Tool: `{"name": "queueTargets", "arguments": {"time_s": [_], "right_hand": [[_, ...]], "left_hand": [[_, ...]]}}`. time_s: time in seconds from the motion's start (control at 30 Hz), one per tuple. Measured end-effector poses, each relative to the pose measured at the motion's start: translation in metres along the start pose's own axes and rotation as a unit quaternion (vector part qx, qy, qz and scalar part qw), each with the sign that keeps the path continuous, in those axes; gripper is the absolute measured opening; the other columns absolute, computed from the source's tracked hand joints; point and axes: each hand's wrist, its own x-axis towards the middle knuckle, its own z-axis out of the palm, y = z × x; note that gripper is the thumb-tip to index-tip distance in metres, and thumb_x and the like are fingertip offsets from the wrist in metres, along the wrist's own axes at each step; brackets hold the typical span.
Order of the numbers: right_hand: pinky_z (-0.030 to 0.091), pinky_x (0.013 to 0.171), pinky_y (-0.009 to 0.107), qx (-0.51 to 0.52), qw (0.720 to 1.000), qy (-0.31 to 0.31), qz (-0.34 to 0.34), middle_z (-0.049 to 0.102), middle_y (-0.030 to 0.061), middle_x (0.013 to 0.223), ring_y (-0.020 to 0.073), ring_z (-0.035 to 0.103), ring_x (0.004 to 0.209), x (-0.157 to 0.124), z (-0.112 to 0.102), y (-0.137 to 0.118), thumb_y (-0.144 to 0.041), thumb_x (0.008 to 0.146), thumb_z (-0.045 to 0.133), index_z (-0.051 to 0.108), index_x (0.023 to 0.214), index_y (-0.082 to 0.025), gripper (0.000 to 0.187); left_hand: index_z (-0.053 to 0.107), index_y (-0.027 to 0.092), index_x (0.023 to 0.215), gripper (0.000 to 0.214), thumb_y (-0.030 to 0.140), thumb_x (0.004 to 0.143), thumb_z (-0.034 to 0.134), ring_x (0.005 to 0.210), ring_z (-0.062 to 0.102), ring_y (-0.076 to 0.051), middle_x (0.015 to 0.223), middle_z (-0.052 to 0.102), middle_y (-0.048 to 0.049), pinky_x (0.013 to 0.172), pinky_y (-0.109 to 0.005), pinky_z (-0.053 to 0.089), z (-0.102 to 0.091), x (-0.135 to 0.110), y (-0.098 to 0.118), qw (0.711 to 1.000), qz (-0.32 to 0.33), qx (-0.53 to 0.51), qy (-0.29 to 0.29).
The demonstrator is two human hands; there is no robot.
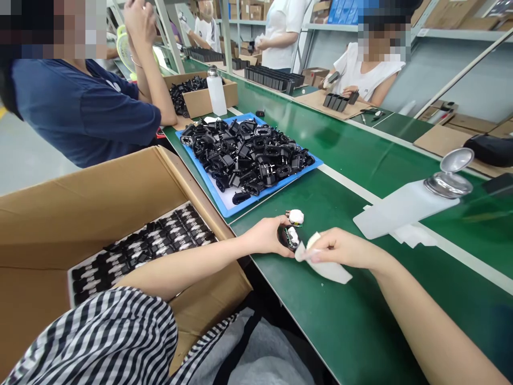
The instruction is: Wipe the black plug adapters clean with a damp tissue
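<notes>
My left hand (269, 236) grips a small black plastic housing (285, 241) with a green circuit board and a white part inside, at the near edge of the green table. Pinched in my right hand (334, 248) is a white wiping cloth (331, 270), its folded tip touching or very near the housing's edge. Just beyond my left fingers lies another small part with a white top (296, 216). To the right of my right hand a white dispenser bottle (404, 209) with a metal cap lies tilted on some white cloth pieces (414, 235).
A blue-rimmed tray (228, 213) heaped with black plastic parts stands ahead. At my left an open cardboard box (80, 198) holds rows of black parts. A second white bottle (216, 93) stands upright by a carton (200, 107). Several people work around the table (360, 331).
</notes>
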Motion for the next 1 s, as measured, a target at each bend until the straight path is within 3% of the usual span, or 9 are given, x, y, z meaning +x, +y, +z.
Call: {"name": "queueTargets", "arguments": {"time_s": [0.07,0.13,0.23,0.37,0.43,0.53,0.7,0.87,1.0], "right_hand": [[0.031,0.043,0.02,0.05,0.994,-0.099,0.016,0.048,-0.002,0.05,0.0091,0.042,0.047,-0.005,-0.006,0.004,-0.033,0.069,0.049,0.058,0.054,-0.016,0.025],[0.032,0.043,0.02,0.049,0.988,-0.135,0.053,0.05,-0.0014,0.055,0.0099,0.044,0.049,-0.01,-0.011,0.008,-0.033,0.069,0.047,0.057,0.054,-0.016,0.025],[0.037,0.046,0.022,-0.035,0.99,-0.058,0.12,0.056,0.0,0.068,0.0136,0.05,0.057,-0.016,-0.019,0.014,-0.036,0.068,0.046,0.059,0.067,-0.019,0.022],[0.044,0.064,0.032,-0.133,0.975,0.086,0.158,0.052,0.0048,0.099,0.0229,0.051,0.082,-0.026,-0.029,0.021,-0.043,0.064,0.048,0.056,0.089,-0.022,0.034],[0.043,0.07,0.036,-0.15,0.965,0.136,0.165,0.049,0.0059,0.105,0.0251,0.048,0.09,-0.03,-0.032,0.023,-0.047,0.066,0.045,0.054,0.095,-0.023,0.039],[0.043,0.073,0.036,-0.133,0.965,0.155,0.164,0.048,0.0043,0.107,0.0238,0.046,0.094,-0.033,-0.033,0.022,-0.048,0.068,0.041,0.051,0.1,-0.024,0.041],[0.045,0.066,0.033,-0.102,0.974,0.12,0.161,0.055,0.0047,0.095,0.0219,0.051,0.085,-0.028,-0.029,0.017,-0.046,0.068,0.042,0.053,0.095,-0.022,0.038],[0.044,0.063,0.034,-0.02,0.972,0.199,0.121,0.055,0.0043,0.083,0.0179,0.052,0.071,-0.016,-0.019,0.005,-0.042,0.068,0.043,0.051,0.094,-0.021,0.034],[0.044,0.063,0.03,0.224,0.943,0.245,-0.008,0.054,0.0026,0.079,0.0147,0.052,0.071,-0.003,0.0,-0.01,-0.037,0.066,0.05,0.037,0.108,-0.021,0.047]], "left_hand": [[0.043,0.015,0.091,0.062,0.044,0.041,0.065,0.053,0.049,-0.012,0.059,0.05,0.004,0.049,-0.021,0.035,0.002,0.0,0.001,1.0,-0.011,0.015,0.009],[0.043,0.016,0.085,0.061,0.05,0.039,0.064,0.054,0.049,-0.014,0.06,0.051,0.0029,0.048,-0.022,0.034,0.004,0.0,0.001,0.999,-0.016,0.043,0.021],[0.044,0.017,0.077,0.054,0.054,0.041,0.061,0.057,0.049,-0.015,0.063,0.052,0.0018,0.048,-0.022,0.033,0.007,-0.001,0.003,0.996,-0.006,0.087,0.017],[0.045,0.019,0.089,0.05,0.035,0.046,0.066,0.061,0.051,-0.013,0.079,0.053,0.0009,0.052,-0.021,0.036,-0.008,-0.009,0.009,0.989,-0.008,0.142,-0.031],[0.046,0.018,0.091,0.038,0.026,0.056,0.059,0.063,0.051,-0.013,0.084,0.053,-0.0006,0.055,-0.022,0.037,-0.027,-0.012,0.011,0.976,-0.03,0.215,0.018],[0.048,0.018,0.095,0.03,0.015,0.066,0.042,0.072,0.051,-0.015,0.094,0.049,-0.0043,0.061,-0.025,0.038,-0.057,-0.009,0.007,0.926,-0.06,0.338,0.156],[0.052,0.021,0.094,0.027,0.017,0.07,0.04,0.078,0.05,-0.015,0.095,0.049,-0.0018,0.065,-0.024,0.039,-0.084,0.004,-0.012,0.908,-0.024,0.385,0.163],[0.054,0.017,0.078,0.014,0.021,0.07,0.043,0.072,0.051,-0.012,0.083,0.053,-0.0013,0.065,-0.023,0.04,-0.073,-0.005,0.004,0.934,0.069,0.233,0.262],[0.049,0.014,0.076,0.017,0.027,0.066,0.051,0.064,0.053,-0.009,0.072,0.055,-0.0006,0.062,-0.023,0.043,-0.041,-0.014,0.033,0.968,0.122,-0.14,0.167]]}}
